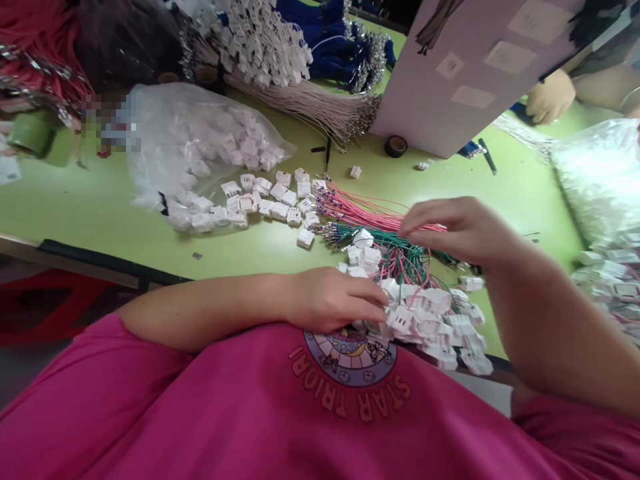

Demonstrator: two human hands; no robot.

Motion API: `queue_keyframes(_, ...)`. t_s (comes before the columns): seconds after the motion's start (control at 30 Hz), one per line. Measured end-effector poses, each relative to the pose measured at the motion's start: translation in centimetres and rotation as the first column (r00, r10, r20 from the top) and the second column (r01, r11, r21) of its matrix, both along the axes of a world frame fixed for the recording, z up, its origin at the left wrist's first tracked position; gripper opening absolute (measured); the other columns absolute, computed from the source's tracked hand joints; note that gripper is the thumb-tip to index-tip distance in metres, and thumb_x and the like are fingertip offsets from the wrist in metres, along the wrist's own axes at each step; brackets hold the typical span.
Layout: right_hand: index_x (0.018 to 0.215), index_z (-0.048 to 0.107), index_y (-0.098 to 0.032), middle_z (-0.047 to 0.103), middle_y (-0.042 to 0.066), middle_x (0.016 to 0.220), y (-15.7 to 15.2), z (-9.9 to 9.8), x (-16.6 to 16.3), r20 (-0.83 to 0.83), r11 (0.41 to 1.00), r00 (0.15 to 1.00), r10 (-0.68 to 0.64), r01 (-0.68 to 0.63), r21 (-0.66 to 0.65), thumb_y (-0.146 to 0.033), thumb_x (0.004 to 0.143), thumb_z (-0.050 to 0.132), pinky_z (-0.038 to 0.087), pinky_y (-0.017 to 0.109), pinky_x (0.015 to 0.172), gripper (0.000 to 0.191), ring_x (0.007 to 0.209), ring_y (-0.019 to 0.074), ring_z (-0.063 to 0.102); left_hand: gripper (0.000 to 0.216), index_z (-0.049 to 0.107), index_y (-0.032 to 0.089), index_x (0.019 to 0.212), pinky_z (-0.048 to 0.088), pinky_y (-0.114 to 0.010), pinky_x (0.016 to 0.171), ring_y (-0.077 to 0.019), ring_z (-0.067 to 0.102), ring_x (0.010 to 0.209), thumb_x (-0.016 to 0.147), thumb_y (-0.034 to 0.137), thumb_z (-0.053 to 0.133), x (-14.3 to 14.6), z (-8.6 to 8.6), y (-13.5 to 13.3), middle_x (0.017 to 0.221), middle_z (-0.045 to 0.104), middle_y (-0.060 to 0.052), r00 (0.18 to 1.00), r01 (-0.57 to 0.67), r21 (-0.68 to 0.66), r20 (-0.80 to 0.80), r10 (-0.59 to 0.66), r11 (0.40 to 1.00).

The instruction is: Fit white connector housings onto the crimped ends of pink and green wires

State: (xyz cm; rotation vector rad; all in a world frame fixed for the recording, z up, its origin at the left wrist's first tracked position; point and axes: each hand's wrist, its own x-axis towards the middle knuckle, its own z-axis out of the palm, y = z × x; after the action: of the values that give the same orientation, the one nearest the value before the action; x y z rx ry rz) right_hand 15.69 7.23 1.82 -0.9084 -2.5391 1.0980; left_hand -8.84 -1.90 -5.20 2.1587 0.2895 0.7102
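Note:
My left hand rests at the near edge of the table, its thumb and finger closed on a white connector housing beside a heap of similar housings with wires in them. Over the bundle of pink wires hovers my right hand. Its fingers reach left with a gap above the thumb, and I see nothing held in them. Green wires lie just below the pink ones, their metal-tipped ends pointing left. Loose white housings are scattered left of the wire ends.
A clear plastic bag of housings lies on the left. Behind are grey-white wires and blue bundles. A roll of black tape sits beside a pale upright panel. Another person's hand shows behind it. A bulky bag stands right.

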Motion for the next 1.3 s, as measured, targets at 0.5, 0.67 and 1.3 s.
queue_keyframes(0.5,0.091,0.066,-0.022,0.069,0.006,0.083,-1.2,-3.2,-4.1,0.46,0.943,0.883,-0.095,-0.068,0.325,-0.024,0.083,0.049,0.035,0.033,0.063,0.019,0.074,0.019,0.058,0.056,0.055,0.018,0.104,0.04,-0.021,0.058,-0.0084,0.051,0.072,0.05,0.004,0.064,-2.4,0.2,5.3,0.086,0.048,0.001,0.777,-0.185,-0.916,0.085,0.624,0.355)
queue_keyframes(0.67,0.083,0.067,-0.022,0.067,0.004,0.076,-1.2,-2.8,-3.3,0.287,0.963,0.951,-0.115,0.036,0.266,-0.021,0.081,0.05,0.04,0.033,0.067,0.017,0.071,0.0172,0.057,0.054,0.055,0.018,0.102,0.047,-0.024,0.068,-0.0108,0.059,0.078,0.055,0.007,0.078,-2.1,-0.5,5.0,0.084,0.056,0.002,0.847,-0.199,-0.835,0.117,0.518,0.514)
queue_keyframes(1.3,0.074,0.061,-0.018,0.059,-0.002,0.062,-3.3,-3.4,-3.9,-0.045,0.92,0.923,-0.382,0.384,0.083,-0.025,0.084,0.054,0.035,0.027,0.061,0.014,0.06,0.0101,0.046,0.045,0.061,0.016,0.085,0.052,-0.026,0.071,-0.0108,0.064,0.075,0.056,0.032,0.093,-0.4,-2.2,4.4,0.085,0.069,0.0,0.839,-0.23,-0.791,0.134,0.528,0.567)
